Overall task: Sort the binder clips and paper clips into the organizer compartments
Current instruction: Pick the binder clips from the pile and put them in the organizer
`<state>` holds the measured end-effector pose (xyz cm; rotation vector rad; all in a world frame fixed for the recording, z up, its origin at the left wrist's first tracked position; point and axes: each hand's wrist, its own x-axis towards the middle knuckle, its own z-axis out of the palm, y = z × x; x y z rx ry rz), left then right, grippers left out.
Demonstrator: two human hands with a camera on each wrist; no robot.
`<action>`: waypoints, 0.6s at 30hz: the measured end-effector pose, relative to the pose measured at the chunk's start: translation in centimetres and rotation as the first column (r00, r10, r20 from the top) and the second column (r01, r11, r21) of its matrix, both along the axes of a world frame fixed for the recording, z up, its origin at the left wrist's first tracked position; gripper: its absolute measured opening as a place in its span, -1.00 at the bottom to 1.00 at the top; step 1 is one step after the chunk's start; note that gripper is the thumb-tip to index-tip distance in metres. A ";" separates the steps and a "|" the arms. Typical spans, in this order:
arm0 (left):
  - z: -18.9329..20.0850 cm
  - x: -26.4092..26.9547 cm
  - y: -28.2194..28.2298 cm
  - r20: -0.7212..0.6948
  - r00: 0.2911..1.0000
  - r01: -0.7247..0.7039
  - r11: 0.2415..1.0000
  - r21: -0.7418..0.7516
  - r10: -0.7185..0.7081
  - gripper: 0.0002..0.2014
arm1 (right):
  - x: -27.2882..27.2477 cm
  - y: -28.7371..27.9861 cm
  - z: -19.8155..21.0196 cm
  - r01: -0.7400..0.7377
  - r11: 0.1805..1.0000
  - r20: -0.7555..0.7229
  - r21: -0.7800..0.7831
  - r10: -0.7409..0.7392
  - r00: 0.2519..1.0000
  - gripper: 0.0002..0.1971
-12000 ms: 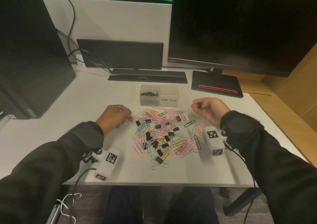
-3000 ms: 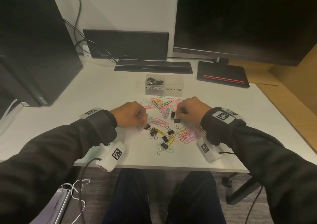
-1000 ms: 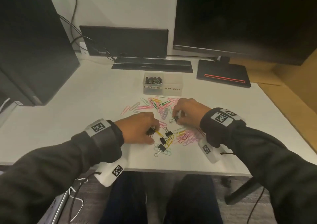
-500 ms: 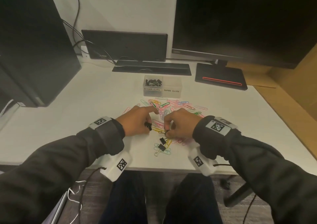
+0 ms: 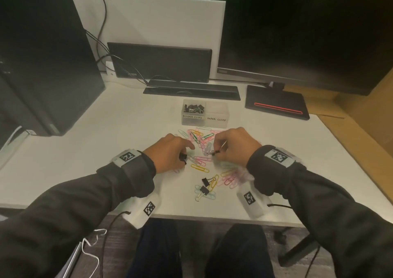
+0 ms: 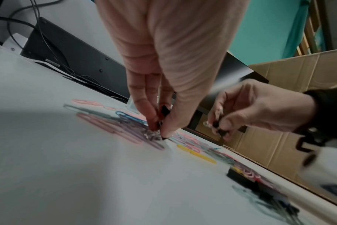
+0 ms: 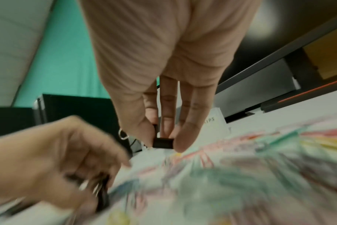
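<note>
Coloured paper clips (image 5: 202, 141) lie scattered on the white desk, with two black binder clips (image 5: 204, 187) near the front edge. My left hand (image 5: 170, 153) is down on the pile and holds black binder clips (image 6: 164, 111) in its curled fingers. My right hand (image 5: 231, 144) pinches a black binder clip (image 7: 162, 142) between thumb and fingers just above the paper clips. The clear organizer (image 5: 217, 109) stands behind the pile; its left compartment, labelled binder clips, holds several black clips (image 5: 194, 108). The right compartment, labelled paper clips, looks bare.
A dark computer tower (image 5: 42, 54) stands at the left, a monitor (image 5: 308, 28) at the back right with its black base (image 5: 276, 105). A black device (image 5: 159, 61) with cables and a flat bar (image 5: 191, 90) sit behind the organizer. A cardboard box (image 5: 365, 116) is right of the desk.
Both hands have moved over the pile and taken up black binder clips; fewer binder clips lie among the paper clips than at first. The right hand has lifted slightly with its clip.
</note>
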<state>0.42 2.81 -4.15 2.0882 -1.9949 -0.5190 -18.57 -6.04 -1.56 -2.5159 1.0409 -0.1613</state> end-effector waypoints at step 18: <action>4.3 5.7 -7.2 -0.455 0.860 -0.382 0.882 -0.278 0.229 -0.73 | 10.3 -9.6 1.3 0.271 0.953 0.342 0.138 -0.302 0.890 -0.91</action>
